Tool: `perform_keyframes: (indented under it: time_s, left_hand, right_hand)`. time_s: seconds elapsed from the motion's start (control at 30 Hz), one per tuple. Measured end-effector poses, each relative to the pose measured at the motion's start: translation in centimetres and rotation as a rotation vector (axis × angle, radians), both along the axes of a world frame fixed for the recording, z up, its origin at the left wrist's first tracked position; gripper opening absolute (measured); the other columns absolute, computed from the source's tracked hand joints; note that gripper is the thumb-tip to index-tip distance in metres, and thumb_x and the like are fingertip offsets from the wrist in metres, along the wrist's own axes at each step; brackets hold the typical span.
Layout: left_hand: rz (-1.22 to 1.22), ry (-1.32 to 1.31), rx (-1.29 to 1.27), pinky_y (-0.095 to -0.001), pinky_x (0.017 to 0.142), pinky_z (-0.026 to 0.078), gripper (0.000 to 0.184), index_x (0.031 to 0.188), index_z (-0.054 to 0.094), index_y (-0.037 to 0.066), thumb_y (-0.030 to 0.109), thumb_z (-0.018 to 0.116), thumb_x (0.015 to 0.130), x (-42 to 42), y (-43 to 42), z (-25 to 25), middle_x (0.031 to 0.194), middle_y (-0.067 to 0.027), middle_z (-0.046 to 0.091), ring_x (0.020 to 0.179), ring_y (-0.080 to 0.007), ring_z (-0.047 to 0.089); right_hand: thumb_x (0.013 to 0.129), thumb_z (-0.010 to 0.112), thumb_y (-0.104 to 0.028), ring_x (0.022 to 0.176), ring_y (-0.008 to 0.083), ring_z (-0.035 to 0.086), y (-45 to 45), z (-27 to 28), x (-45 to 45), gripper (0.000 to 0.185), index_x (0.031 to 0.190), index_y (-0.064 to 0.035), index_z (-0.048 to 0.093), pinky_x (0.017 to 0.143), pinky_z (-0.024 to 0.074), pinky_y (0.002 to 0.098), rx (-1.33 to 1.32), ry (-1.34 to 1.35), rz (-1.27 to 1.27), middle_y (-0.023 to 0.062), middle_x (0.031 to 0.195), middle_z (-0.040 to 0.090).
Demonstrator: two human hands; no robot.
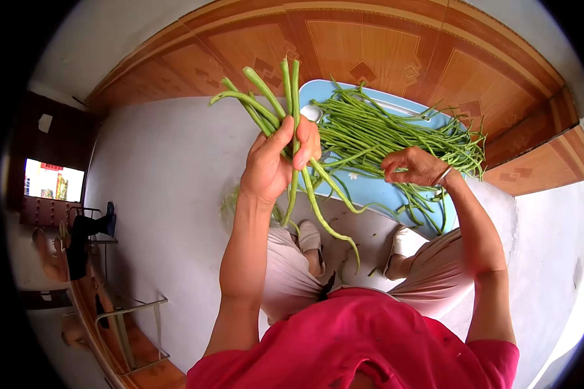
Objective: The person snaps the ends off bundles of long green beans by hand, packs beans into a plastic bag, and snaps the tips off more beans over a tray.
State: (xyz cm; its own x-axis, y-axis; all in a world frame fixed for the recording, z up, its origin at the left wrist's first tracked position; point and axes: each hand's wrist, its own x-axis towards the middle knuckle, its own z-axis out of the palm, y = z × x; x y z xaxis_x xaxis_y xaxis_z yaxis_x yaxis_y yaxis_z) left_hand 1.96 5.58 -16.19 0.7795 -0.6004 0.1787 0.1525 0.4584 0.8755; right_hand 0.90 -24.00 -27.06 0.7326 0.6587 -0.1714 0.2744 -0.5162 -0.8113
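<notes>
My left hand [280, 155] is closed around a small bunch of green long beans [256, 83]. Their thick ends stick up above my fist, while the thin tails hang below it, over the floor. Farther right, my right hand [414, 166] hovers at the near side of a big heap of long beans [389, 129]; its fingers are bent with the tips a little apart, and I see nothing held between them. The heap lies on a light blue low table [360, 183]. Shorter bean pieces [425, 206] rest at the table's near right corner.
A small white bowl [311, 113] stands at the table's left end. Wood-patterned panels [363, 48] run behind the table. Bean scraps [372, 272] lie on the grey floor [169, 168] between my shoes. A metal-framed stool [133, 324] and another person's leg [97, 223] appear at left.
</notes>
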Motion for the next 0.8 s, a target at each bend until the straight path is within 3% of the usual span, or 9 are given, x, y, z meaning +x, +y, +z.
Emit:
perform_keyframes:
  time_s: [0.03, 0.07, 0.17, 0.3, 0.43, 0.53, 0.57, 0.63, 0.8]
  left_hand:
    - [-0.063, -0.035, 0.033, -0.0283, 0.061, 0.031, 0.033, 0.076, 0.044, 0.013, 0.034, 0.037, 0.101, -0.1, -0.5, -0.5, 0.054, 0.0031, 0.041, 0.061, -0.0116, 0.031]
    - [-0.127, -0.076, -0.007, -0.0235, 0.057, 0.036, 0.033, 0.082, 0.052, 0.007, 0.031, 0.040, 0.100, 0.3, -0.6, -1.6, 0.064, -0.0025, 0.048, 0.057, -0.0100, 0.042]
    - [-0.158, 0.036, 0.148, -0.0250, 0.061, 0.040, 0.033, 0.084, 0.052, 0.005, 0.030, 0.040, 0.101, -0.9, -1.9, -2.2, 0.065, -0.0043, 0.050, 0.057, -0.0116, 0.045]
    - [-0.183, 0.132, 0.284, -0.0268, 0.052, 0.041, 0.029, 0.086, 0.051, 0.004, 0.026, 0.041, 0.101, -2.9, -3.9, -2.6, 0.057, -0.0020, 0.047, 0.051, -0.0122, 0.047]
    - [-0.218, 0.087, 0.446, -0.0247, 0.047, 0.037, 0.029, 0.085, 0.051, 0.004, 0.026, 0.041, 0.101, -3.5, -5.2, -3.7, 0.057, -0.0004, 0.045, 0.048, -0.0088, 0.043]
    - [-0.249, 0.016, 0.555, -0.0232, 0.046, 0.035, 0.031, 0.085, 0.051, 0.003, 0.027, 0.040, 0.101, -3.7, -5.9, -4.0, 0.057, 0.0008, 0.044, 0.049, -0.0067, 0.040]
    - [-0.247, 0.009, 0.576, -0.0230, 0.046, 0.034, 0.031, 0.085, 0.051, 0.003, 0.027, 0.040, 0.101, -3.7, -6.1, -4.1, 0.057, 0.0011, 0.043, 0.049, -0.0064, 0.039]
    - [-0.237, -0.004, 0.619, -0.0225, 0.046, 0.033, 0.032, 0.085, 0.051, 0.003, 0.028, 0.040, 0.101, -3.8, -6.3, -4.1, 0.056, 0.0019, 0.041, 0.049, -0.0058, 0.036]
    - [-0.199, 0.039, 0.600, -0.0209, 0.047, 0.031, 0.032, 0.085, 0.051, 0.004, 0.029, 0.041, 0.101, -3.2, -5.9, -3.6, 0.058, 0.0030, 0.040, 0.051, -0.0047, 0.034]
  right_hand:
    - [0.087, 0.065, -0.014, 0.091, 0.0201, 0.065, 0.2, 1.6, -0.1, 0.025, 0.105, 0.0018, 0.063, 0.079, 0.0519, 0.0321, 0.104, -0.013, -0.212, 0.0093, 0.096, 0.068]
    - [0.088, 0.063, -0.012, 0.083, 0.0184, 0.066, 0.9, 3.7, -0.1, 0.021, 0.100, 0.0040, 0.063, 0.070, 0.0531, 0.0302, 0.198, -0.229, -0.324, 0.0102, 0.090, 0.069]
    - [0.089, 0.064, -0.011, 0.068, 0.0067, 0.057, 1.9, 7.4, -0.7, 0.014, 0.096, 0.0011, 0.065, 0.063, 0.0488, 0.0231, 0.598, -0.246, -0.681, 0.0037, 0.080, 0.064]
    - [0.083, 0.070, -0.008, 0.064, 0.0065, 0.056, 2.5, 10.8, -2.4, 0.016, 0.096, -0.0014, 0.065, 0.058, 0.0469, 0.0220, 0.512, -0.697, -0.615, 0.0028, 0.077, 0.063]
    - [0.077, 0.075, -0.011, 0.059, 0.0087, 0.053, 3.5, 11.4, -3.6, 0.029, 0.103, -0.0041, 0.063, 0.053, 0.0456, 0.0237, 0.529, -0.744, -0.495, 0.0017, 0.074, 0.059]
    - [0.078, 0.074, -0.013, 0.057, 0.0123, 0.054, 3.5, 11.6, -4.3, 0.027, 0.101, -0.0061, 0.063, 0.050, 0.0461, 0.0274, 0.441, -0.768, -0.426, 0.0039, 0.073, 0.057]
    - [0.077, 0.074, -0.002, 0.059, 0.0081, 0.054, 3.2, 11.4, -4.1, 0.024, 0.098, -0.0024, 0.064, 0.049, 0.0439, 0.0224, 0.416, -0.862, -0.375, 0.0026, 0.075, 0.058]
    - [0.080, 0.069, -0.001, 0.061, 0.0086, 0.056, 2.5, 11.0, -4.2, 0.015, 0.094, -0.0019, 0.063, 0.052, 0.0464, 0.0224, 0.325, -0.812, -0.402, 0.0032, 0.075, 0.058]
    - [0.082, 0.066, -0.004, 0.067, 0.0076, 0.058, 0.9, 10.5, -3.7, 0.015, 0.094, 0.0009, 0.060, 0.062, 0.0506, 0.0230, 0.449, -0.304, -0.500, 0.0025, 0.079, 0.061]
